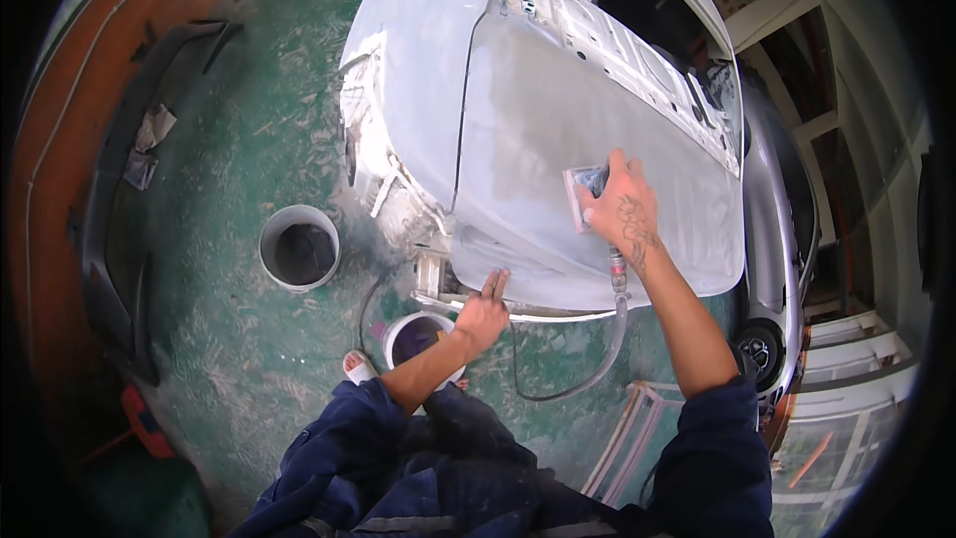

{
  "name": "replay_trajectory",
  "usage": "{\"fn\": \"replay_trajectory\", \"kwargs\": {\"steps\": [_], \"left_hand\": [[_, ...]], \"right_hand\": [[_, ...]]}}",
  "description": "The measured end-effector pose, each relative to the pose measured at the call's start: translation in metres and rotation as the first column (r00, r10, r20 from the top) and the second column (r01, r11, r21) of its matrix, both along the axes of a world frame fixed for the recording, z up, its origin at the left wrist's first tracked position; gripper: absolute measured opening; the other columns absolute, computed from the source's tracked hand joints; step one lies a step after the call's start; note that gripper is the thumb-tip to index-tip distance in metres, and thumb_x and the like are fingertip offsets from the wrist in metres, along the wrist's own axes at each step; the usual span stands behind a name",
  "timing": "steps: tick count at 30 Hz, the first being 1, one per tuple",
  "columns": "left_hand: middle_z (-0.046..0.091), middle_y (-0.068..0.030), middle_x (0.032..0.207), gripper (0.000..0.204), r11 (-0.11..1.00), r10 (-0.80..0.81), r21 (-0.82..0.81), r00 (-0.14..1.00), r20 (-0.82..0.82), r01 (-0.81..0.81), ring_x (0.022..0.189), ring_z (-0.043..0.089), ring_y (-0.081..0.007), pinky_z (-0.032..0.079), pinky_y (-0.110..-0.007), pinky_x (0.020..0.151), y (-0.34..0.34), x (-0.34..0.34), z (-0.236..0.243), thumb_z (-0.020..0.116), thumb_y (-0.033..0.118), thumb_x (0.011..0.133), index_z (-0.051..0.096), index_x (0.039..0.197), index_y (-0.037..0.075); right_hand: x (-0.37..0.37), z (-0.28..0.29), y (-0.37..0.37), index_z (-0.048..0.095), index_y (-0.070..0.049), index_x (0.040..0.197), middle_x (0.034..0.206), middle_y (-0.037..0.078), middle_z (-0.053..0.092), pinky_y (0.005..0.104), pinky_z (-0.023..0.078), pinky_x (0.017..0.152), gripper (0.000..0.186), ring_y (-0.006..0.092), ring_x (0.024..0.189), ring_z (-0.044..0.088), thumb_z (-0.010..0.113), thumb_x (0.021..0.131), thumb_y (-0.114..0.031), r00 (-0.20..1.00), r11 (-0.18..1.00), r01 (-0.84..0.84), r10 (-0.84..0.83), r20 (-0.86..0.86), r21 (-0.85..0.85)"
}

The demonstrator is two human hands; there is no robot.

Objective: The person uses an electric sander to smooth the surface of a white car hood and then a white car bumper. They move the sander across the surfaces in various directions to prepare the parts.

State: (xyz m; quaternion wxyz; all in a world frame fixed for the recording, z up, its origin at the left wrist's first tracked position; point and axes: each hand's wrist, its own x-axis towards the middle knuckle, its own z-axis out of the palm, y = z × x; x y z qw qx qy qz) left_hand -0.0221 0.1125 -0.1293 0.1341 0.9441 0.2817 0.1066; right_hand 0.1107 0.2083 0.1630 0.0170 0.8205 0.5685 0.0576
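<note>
My right hand (627, 207) is wrapped round an air sander (574, 189) with a rectangular pad, held against a grey-primed car door (573, 110). Part of the sander's body is hidden under the palm. From its metal coupling, a hose (619, 324) hangs below the panel's near edge and curves left. My left hand (483, 320) is open at the door's near left corner, with its fingers extended onto the surface. Whitish-grey and darker beige patches show on the door, and dust lies over it.
Two buckets stand on the green floor: a grey bucket (269, 249) at left and a white bucket (390, 327) by my foot. A dark bumper (105, 199) lies along the left wall. A silver car (765, 199) is at right, near a frame stand (622, 433).
</note>
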Motion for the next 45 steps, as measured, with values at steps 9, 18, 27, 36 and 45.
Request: {"fn": "replay_trajectory", "kwargs": {"steps": [9, 18, 27, 36, 45], "left_hand": [[0.033, -0.038, 0.167, 0.031, 0.998, 0.003, 0.065, 0.995, -0.104, 0.004, 0.155, 0.039, -0.047, 0.059, -0.045, 0.096, -0.001, -0.003, 0.006, 0.064, 0.019, 0.09, 0.078, 0.104, -0.004], [0.031, -0.0355, 0.169, 0.032, 1.0, -0.019, 0.001, 0.997, -0.072, 0.019, 0.156, 0.039, -0.044, 0.059, -0.043, 0.095, 0.002, -0.007, 0.002, 0.066, 0.021, 0.088, 0.078, 0.107, -0.003], [0.029, -0.0338, 0.171, 0.03, 0.999, -0.034, -0.019, 0.996, -0.079, 0.033, 0.157, 0.037, -0.0436, 0.06, -0.044, 0.095, 0.004, -0.007, 0.003, 0.065, 0.02, 0.089, 0.08, 0.107, 0.001], [0.033, -0.0328, 0.17, 0.03, 1.0, -0.012, -0.008, 0.997, -0.071, 0.011, 0.157, 0.038, -0.0429, 0.061, -0.043, 0.086, -0.002, 0.002, -0.003, 0.063, 0.018, 0.092, 0.08, 0.11, 0.002], [0.033, -0.0339, 0.169, 0.028, 0.998, -0.041, -0.045, 0.995, -0.096, 0.037, 0.157, 0.037, -0.0427, 0.061, -0.043, 0.085, 0.0, -0.002, 0.013, 0.065, 0.018, 0.091, 0.081, 0.108, 0.003]], "right_hand": [[-0.072, -0.006, 0.03, 0.055, -0.003, 0.124, 0.121, 0.026, 0.059, 0.0543, 0.061, 0.082, 0.051, 0.0496, 0.094, 0.073, 0.081, 0.09, -0.03, 0.976, 0.979, -0.202, 0.2, -0.089, -0.009], [-0.102, -0.002, 0.045, 0.053, -0.007, 0.128, 0.119, 0.025, 0.059, 0.0561, 0.059, 0.082, 0.056, 0.0502, 0.095, 0.07, 0.083, 0.086, -0.029, 0.892, 0.861, -0.452, 0.437, -0.113, -0.233], [-0.111, -0.005, 0.135, 0.057, -0.006, 0.126, 0.121, 0.026, 0.059, 0.0552, 0.06, 0.085, 0.053, 0.05, 0.097, 0.072, 0.083, 0.085, -0.026, 0.856, 0.843, -0.516, 0.515, -0.05, -0.149], [-0.094, 0.006, 0.239, 0.059, -0.006, 0.131, 0.129, 0.027, 0.064, 0.0546, 0.057, 0.099, 0.055, 0.0496, 0.114, 0.07, 0.081, 0.087, -0.031, 0.915, 0.917, -0.396, 0.398, 0.062, -0.039], [-0.106, -0.005, 0.214, 0.057, -0.006, 0.13, 0.127, 0.026, 0.061, 0.0546, 0.056, 0.097, 0.061, 0.0468, 0.111, 0.068, 0.084, 0.084, -0.033, 0.867, 0.861, -0.495, 0.498, -0.002, -0.118]]}}
